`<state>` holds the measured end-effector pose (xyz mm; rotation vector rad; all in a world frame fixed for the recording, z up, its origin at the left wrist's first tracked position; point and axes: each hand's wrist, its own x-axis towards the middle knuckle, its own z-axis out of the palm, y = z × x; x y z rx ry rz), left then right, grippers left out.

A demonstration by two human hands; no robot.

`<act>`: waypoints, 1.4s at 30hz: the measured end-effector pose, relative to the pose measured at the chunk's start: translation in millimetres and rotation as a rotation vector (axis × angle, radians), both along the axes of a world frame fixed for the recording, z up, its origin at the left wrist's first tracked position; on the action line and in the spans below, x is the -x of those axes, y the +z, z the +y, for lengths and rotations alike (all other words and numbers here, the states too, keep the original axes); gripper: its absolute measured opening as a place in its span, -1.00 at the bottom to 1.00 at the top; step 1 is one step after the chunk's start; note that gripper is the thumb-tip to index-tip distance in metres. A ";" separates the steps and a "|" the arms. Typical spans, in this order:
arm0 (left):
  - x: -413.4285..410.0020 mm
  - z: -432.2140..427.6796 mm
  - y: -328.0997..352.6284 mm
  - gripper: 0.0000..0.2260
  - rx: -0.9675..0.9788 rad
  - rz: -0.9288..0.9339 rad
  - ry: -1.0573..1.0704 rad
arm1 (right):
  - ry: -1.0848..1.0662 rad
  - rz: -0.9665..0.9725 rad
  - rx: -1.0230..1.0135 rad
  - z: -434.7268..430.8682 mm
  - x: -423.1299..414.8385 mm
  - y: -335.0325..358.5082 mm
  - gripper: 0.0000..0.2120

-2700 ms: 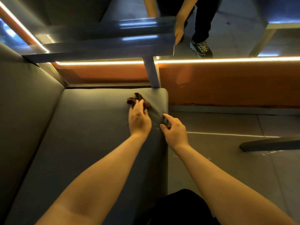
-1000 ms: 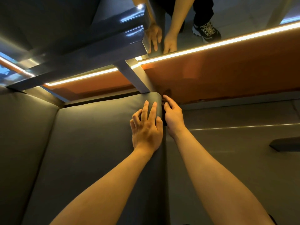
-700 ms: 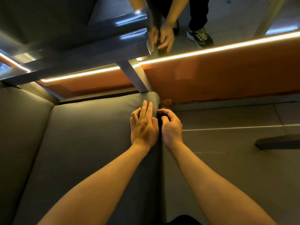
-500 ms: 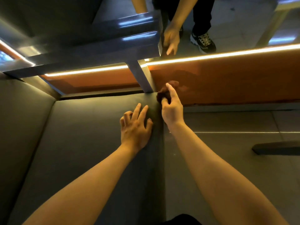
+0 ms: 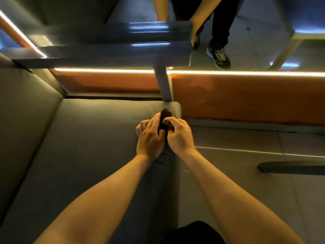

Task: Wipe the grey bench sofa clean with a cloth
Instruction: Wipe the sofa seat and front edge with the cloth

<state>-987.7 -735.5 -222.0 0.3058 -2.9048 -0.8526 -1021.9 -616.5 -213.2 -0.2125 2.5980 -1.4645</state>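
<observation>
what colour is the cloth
The cloth is dark brown, seen in the head view.

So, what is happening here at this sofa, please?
A person is bent over the grey bench sofa, with both grips at the far right corner of the seat. The right grip pinches a small dark brown cloth, bunched up over that corner. The left grip lies against the cloth, but it is unclear whether it holds it.

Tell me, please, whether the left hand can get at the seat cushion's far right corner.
Probably yes: the left hand lies on the seat cushion just short of that corner, with only the brown cloth between them.
</observation>
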 end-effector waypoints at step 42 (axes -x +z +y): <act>57.9 -51.3 5.8 -0.60 -0.046 0.075 0.099 | 0.035 -0.071 -0.298 -22.0 5.7 4.7 -0.56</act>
